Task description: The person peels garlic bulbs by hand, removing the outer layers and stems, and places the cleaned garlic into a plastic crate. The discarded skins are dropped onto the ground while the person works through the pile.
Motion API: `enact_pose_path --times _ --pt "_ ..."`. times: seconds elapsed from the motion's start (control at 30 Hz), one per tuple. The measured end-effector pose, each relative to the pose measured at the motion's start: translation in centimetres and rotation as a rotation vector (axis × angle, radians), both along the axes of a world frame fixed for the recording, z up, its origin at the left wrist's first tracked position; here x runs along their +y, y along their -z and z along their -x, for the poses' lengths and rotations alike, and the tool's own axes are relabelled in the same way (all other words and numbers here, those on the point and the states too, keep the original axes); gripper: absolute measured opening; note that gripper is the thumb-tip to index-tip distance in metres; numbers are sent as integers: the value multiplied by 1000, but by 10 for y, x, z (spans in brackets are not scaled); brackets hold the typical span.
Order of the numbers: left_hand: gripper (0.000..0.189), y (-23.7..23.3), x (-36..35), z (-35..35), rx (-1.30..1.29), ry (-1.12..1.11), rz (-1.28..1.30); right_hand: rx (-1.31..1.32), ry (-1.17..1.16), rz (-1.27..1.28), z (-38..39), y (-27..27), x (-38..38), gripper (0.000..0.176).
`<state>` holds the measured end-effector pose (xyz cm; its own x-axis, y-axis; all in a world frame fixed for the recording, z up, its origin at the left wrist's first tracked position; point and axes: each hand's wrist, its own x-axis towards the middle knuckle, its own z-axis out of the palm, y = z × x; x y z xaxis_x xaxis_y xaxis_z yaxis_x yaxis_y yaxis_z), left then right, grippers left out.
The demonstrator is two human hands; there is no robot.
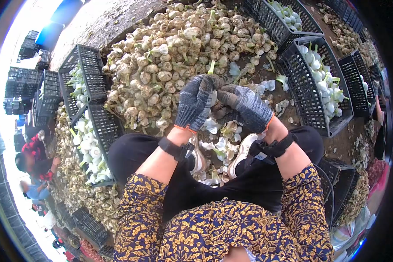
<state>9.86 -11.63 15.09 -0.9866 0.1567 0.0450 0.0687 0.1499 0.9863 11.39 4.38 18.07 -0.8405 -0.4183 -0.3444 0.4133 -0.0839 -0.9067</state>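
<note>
Both my hands, in grey knit gloves with orange cuffs, meet in front of me at the near edge of a big heap of unpeeled garlic point(174, 56). The fingers of my left hand point(195, 100) are curled round a garlic bulb point(213, 98), mostly hidden between the gloves. A pale green stem point(211, 67) sticks up just beyond my left fingertips. My right hand point(246, 104) is pinched in against the same bulb from the other side. Loose white garlic skins point(222, 148) lie on the ground below, between my shoes.
Black plastic crates of cleaned white garlic stand at left point(91, 144) and right point(308, 83), with another crate point(288, 26) at the far right. More garlic heaps point(74, 179) spread along the left, where a person in red plaid point(37, 150) sits. Stacked crates point(19, 85) stand behind.
</note>
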Motion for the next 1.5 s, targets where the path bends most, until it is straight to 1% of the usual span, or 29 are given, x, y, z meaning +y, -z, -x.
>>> enact_pose_path --times 0.07,0.13,0.17,0.23,0.3,0.33,0.4,0.47,0.53,0.57,0.63,0.67,0.77,0.8,0.87,0.9,0.93,1.0,1.03,1.07,1.13,1.17,1.23,1.33,1.37,1.4,1.43,1.47,1.5 --pt "33 -2 2 0 7 -10 55 -34 29 48 -2 7 1 29" --pt "32 -4 5 0 65 -34 -80 -67 59 97 -3 9 1 28" --pt "32 -1 4 0 65 -34 -80 -35 70 99 -4 8 0 28" --pt "30 4 3 3 171 -68 88 -3 80 99 -3 3 -1 28" --pt "30 3 2 2 227 -61 124 -155 129 55 0 -3 -1 28" --pt "30 0 3 1 285 -52 160 -156 129 55 -1 -4 -3 28" --pt "27 -8 4 -2 243 -32 193 -70 109 -78 -3 -4 -5 28" --pt "24 -10 3 -3 202 -12 226 3 49 -79 0 8 0 28" --pt "30 -10 2 -2 300 10 293 163 51 -183 -1 15 1 25" --pt "30 -11 4 -3 300 11 294 163 52 -182 -1 15 2 25" --pt "31 -14 8 -3 -51 -41 -183 528 156 -702 -1 12 3 22" --pt "31 -11 6 -2 -51 -40 -182 528 157 -702 -3 13 3 22" --pt "30 -9 4 0 -79 -88 -112 232 230 -245 -2 20 0 21" --pt "30 -10 4 0 -80 -87 -111 230 231 -244 -3 19 0 21" --pt "31 -10 4 0 80 -41 -20 -225 232 64 -3 -5 -5 24" --pt "31 -12 4 0 123 -25 56 -72 137 -53 -3 -3 -4 28" --pt "31 -9 3 0 123 -25 56 -73 138 -53 -2 1 -2 28" --pt "31 1 1 1 238 -16 242 16 35 -103 -2 13 2 29" --pt "30 -5 1 -2 127 -8 178 158 53 -183 -1 16 2 29" --pt "30 -4 2 -1 127 -8 179 157 53 -182 -2 17 1 29" --pt "29 -2 4 0 -12 -91 30 335 168 -367 -4 16 -3 25" --pt "29 -2 5 1 -11 -92 31 336 168 -366 -4 18 -3 25" --pt "33 -3 6 2 -139 -47 -243 509 244 -580 -4 21 -5 21" --pt "33 -6 12 1 -135 -41 -281 517 350 -574 -4 16 -7 19" --pt "33 -4 12 1 -133 -41 -281 443 380 -453 -3 24 -5 19" --pt "32 -2 11 1 -60 -47 -173 445 378 -453 -2 29 -5 19" --pt "31 -4 12 1 12 -53 -65 575 429 -483 -2 29 -6 19" --pt "31 -7 13 2 13 -53 -65 705 480 -511 -1 29 -6 18" --pt "29 -9 14 2 -119 -128 -185 616 430 -407 -3 25 -3 14"
